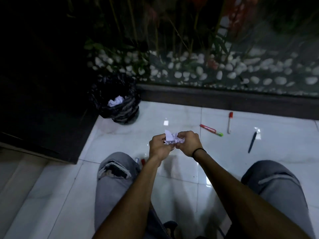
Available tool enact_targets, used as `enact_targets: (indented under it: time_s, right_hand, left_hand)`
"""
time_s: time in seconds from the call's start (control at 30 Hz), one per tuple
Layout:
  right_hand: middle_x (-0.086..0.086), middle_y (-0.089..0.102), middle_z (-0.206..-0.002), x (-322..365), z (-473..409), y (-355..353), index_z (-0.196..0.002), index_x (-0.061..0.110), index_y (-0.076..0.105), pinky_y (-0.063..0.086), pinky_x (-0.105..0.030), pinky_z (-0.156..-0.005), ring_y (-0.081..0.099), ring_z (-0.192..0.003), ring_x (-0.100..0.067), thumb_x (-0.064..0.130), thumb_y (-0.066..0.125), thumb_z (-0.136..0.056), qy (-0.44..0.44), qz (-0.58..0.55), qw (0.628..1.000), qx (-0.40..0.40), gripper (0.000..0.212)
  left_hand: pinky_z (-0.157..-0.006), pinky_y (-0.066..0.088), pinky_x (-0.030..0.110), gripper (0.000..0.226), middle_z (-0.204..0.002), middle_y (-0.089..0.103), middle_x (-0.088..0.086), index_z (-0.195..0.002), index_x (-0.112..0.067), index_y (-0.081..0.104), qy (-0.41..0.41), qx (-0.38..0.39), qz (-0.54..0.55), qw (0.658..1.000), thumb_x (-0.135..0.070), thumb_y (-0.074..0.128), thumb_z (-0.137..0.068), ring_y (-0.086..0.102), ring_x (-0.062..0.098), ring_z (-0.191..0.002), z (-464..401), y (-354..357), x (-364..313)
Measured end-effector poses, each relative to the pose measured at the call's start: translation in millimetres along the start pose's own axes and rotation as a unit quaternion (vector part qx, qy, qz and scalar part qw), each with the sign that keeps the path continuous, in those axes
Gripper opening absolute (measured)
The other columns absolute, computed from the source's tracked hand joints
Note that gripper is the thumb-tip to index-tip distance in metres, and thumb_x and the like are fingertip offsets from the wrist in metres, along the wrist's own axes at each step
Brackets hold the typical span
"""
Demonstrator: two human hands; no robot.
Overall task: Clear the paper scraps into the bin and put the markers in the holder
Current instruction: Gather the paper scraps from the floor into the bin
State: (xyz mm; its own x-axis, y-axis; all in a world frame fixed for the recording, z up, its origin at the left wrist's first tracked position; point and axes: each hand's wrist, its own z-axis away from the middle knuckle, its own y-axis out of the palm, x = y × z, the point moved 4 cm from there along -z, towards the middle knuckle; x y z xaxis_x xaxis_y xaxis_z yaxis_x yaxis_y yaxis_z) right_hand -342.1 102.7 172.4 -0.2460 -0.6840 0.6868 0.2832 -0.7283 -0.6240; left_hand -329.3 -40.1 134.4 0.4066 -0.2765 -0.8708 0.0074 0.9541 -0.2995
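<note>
White crumpled paper scraps (173, 138) are pinched between my left hand (159, 146) and my right hand (189, 144), held above the white tiled floor (241, 166). To the far left stands a bin (119, 104) lined with a black bag, with white paper inside it. On the floor to the right lie a red and green marker (211, 130), a white marker with a red cap (229, 122) and a dark pen (252, 142). Two more marker tips (140, 160) peek out beside my left knee. No holder is visible.
My grey-trousered knees (117, 171) frame the floor on both sides. A dark cabinet (43, 100) fills the left. A dark ledge (224, 99) runs along the back below glass, with white pebbles and plants behind.
</note>
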Motion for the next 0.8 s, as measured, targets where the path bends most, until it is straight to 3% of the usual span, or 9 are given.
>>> enact_targets:
  time_s: [0.07, 0.13, 0.2, 0.27, 0.4, 0.47, 0.57, 0.7, 0.8]
  right_hand:
    - [-0.004, 0.069, -0.083, 31.1, -14.4, -5.3, -0.088, 0.016, 0.075, 0.044, -0.015, -0.067, 0.058, -0.081, -0.020, 0.012, 0.076, -0.077, -0.022, 0.002, 1.000, 0.004, 0.012]
    - [-0.009, 0.073, -0.106, 73.3, -33.0, -9.5, -0.109, 0.007, 0.074, 0.047, -0.019, -0.082, 0.064, -0.095, -0.020, 0.015, 0.079, -0.076, -0.054, 0.015, 0.998, -0.003, 0.034]
    - [-0.010, 0.074, -0.109, 113.1, -51.2, -12.6, -0.109, 0.008, 0.075, 0.042, -0.016, -0.078, 0.065, -0.096, -0.017, 0.016, 0.079, -0.075, -0.088, 0.017, 0.996, -0.010, 0.035]
    - [-0.010, 0.075, -0.097, 156.1, -69.9, -11.3, -0.101, 0.012, 0.077, 0.041, -0.017, -0.072, 0.067, -0.092, -0.017, 0.018, 0.077, -0.075, -0.109, 0.009, 0.994, -0.013, 0.027]
    - [-0.007, 0.066, -0.076, 229.7, -107.7, 2.9, -0.087, 0.008, 0.078, 0.042, -0.022, -0.066, 0.057, -0.077, -0.011, 0.022, 0.076, -0.077, -0.147, 0.001, 0.989, -0.022, 0.017]
    - [-0.006, 0.064, -0.082, 257.4, -129.0, 18.8, -0.089, 0.008, 0.076, 0.046, -0.022, -0.071, 0.058, -0.083, -0.013, 0.022, 0.076, -0.077, -0.152, 0.014, 0.988, -0.010, 0.019]
    - [-0.007, 0.071, -0.107, 282.6, -162.4, 50.4, -0.101, 0.011, 0.075, 0.052, -0.027, -0.093, 0.064, -0.107, -0.020, 0.019, 0.078, -0.075, -0.148, 0.038, 0.988, 0.012, 0.027]
    - [-0.014, 0.068, -0.119, 288.7, -190.8, 85.0, -0.112, 0.000, 0.070, 0.056, -0.037, -0.093, 0.065, -0.108, -0.028, 0.016, 0.075, -0.081, -0.123, 0.046, 0.991, 0.027, 0.035]
    - [-0.016, 0.070, -0.116, 280.7, -204.4, 100.7, -0.113, -0.003, 0.070, 0.055, -0.039, -0.093, 0.066, -0.107, -0.031, 0.020, 0.067, -0.089, -0.113, 0.045, 0.992, 0.034, 0.034]
  left_hand:
    - [-0.075, 0.062, 0.036, 0.028, -0.084, 0.078, 0.005, -0.089, -0.022, 0.080, 0.014, -0.016, 0.016, 1.000, -0.005, 0.075, -0.067, 0.064, 0.011, -0.070, -8.7, -24.7, -22.0]
    - [-0.071, 0.061, 0.034, 0.025, -0.081, 0.078, 0.003, -0.086, -0.020, 0.079, 0.039, -0.035, 0.029, 0.998, -0.001, 0.076, -0.069, 0.064, 0.011, -0.069, -20.7, -56.1, -47.1]
    - [-0.063, 0.055, 0.027, 0.026, -0.075, 0.073, 0.003, -0.081, -0.018, 0.077, 0.067, -0.049, 0.032, 0.996, 0.007, 0.075, -0.073, 0.060, 0.010, -0.065, -34.9, -85.3, -71.4]
    - [-0.060, 0.051, 0.024, 0.021, -0.074, 0.074, 0.007, -0.077, -0.018, 0.076, 0.083, -0.091, 0.012, 0.992, 0.003, 0.076, -0.072, 0.058, 0.011, -0.063, -55.0, -123.1, -91.0]
    - [-0.071, 0.061, 0.043, 0.026, -0.084, 0.078, 0.011, -0.077, -0.021, 0.079, 0.060, -0.146, 0.011, 0.987, -0.020, 0.078, -0.051, 0.064, 0.017, -0.069, -105.7, -192.9, -107.0]
    - [-0.062, 0.057, 0.038, 0.025, -0.072, 0.072, 0.004, -0.075, -0.016, 0.078, 0.037, -0.180, 0.000, 0.983, -0.024, 0.074, -0.052, 0.061, 0.015, -0.065, -123.9, -219.9, -113.4]
    - [-0.059, 0.047, 0.027, 0.006, -0.063, 0.057, -0.006, -0.071, -0.012, 0.076, 0.026, -0.236, -0.005, 0.971, -0.014, 0.077, -0.066, 0.053, 0.011, -0.062, -146.0, -247.7, -106.6]
    - [-0.062, 0.061, 0.032, 0.044, -0.056, 0.062, -0.005, -0.059, -0.017, 0.074, -0.015, -0.246, 0.044, 0.968, -0.062, 0.073, -0.060, 0.058, 0.012, -0.057, -184.4, -265.7, -70.7]
    - [-0.065, 0.055, 0.025, 0.012, -0.061, 0.063, -0.008, -0.058, -0.021, 0.075, -0.032, -0.203, 0.013, 0.979, -0.027, 0.086, -0.058, 0.060, 0.011, -0.065, -201.4, -272.2, -55.7]
